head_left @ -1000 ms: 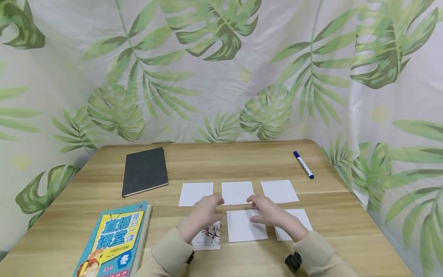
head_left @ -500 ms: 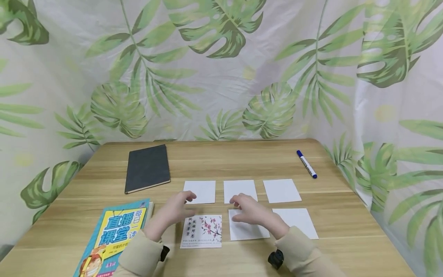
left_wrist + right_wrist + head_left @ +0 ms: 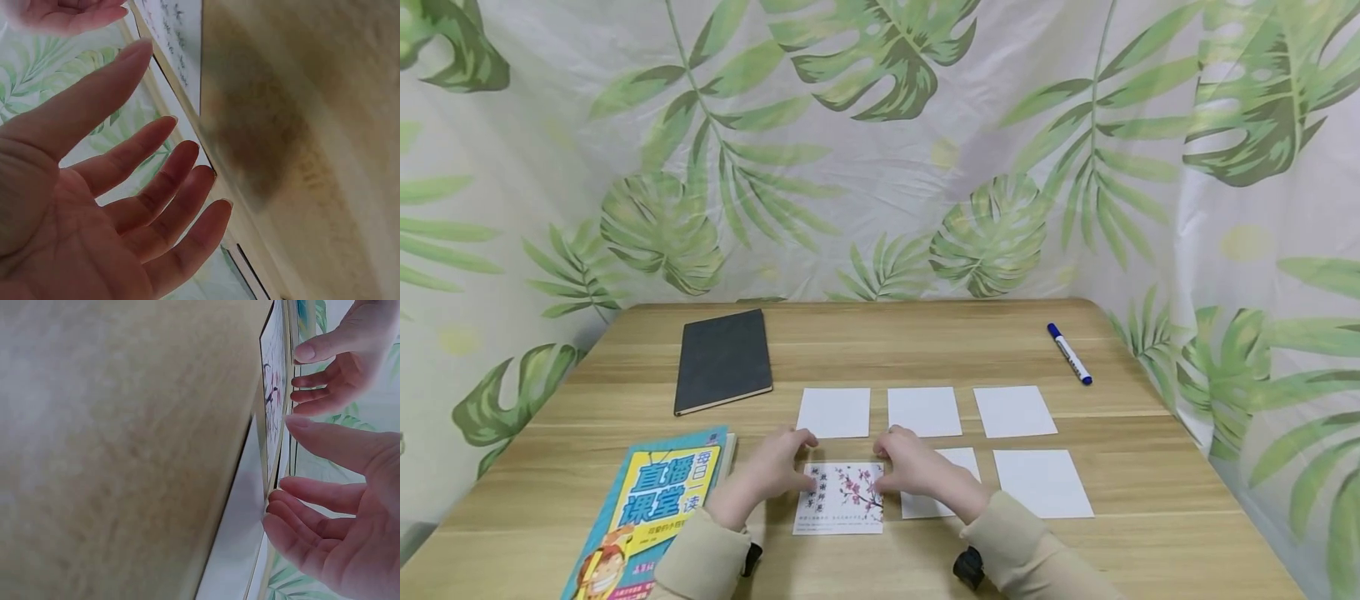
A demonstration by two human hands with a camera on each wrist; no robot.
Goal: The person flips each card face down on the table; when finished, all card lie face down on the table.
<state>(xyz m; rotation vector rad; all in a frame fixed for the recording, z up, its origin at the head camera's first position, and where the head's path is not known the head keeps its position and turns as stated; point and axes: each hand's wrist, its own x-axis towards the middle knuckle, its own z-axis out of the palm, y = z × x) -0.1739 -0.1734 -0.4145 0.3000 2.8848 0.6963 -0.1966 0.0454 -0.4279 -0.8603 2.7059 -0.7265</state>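
pale wood runs under everything, and on this surface point(image 3: 925, 350) the picture card point(image 3: 839, 498), printed with pink blossom and dark script, lies face up low in the middle of the head frame. my left hand point(image 3: 771, 468) sits at its upper left corner and my right hand point(image 3: 913, 467) at its upper right corner, one on each side. the fingers of both are straight and relaxed, spread apart, gripping nothing; the fingertips are at the card's top edge, though i cannot tell how firmly they touch it. in the left wrist view the left hand point(image 3: 94, 206) shows an open palm beside the card's edge; in the right wrist view the right hand point(image 3: 340, 506) has its fingertips close against that edge.

five blank white cards point(image 3: 1015, 411) lie around it: three in a row just above, two to its right, the nearer one partly under my right wrist. a blue and yellow book point(image 3: 647, 517) lies at lower left, a dark notebook point(image 3: 722, 360) sits above that, and a blue-capped marker point(image 3: 1070, 354) rests at upper right.
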